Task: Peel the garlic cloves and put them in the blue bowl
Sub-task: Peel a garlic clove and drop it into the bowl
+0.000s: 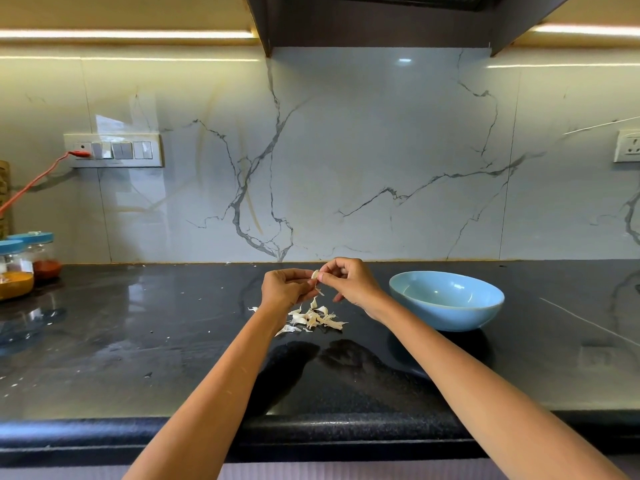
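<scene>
A small pale garlic clove (314, 274) is held in the air above the black counter, pinched between my left hand (284, 286) and my right hand (348, 279). A thin strip of skin hangs below the clove. Under the hands lies a heap of white garlic peels (317, 318). The blue bowl (446, 301) stands on the counter just right of my right hand; a small pale piece shows on its inner wall.
Two blue-lidded spice jars (20, 268) stand at the far left by the marble wall. A red cable runs from the switch panel (113, 150). Small peel scraps lie scattered over the counter (173, 341), whose rounded front edge is near me.
</scene>
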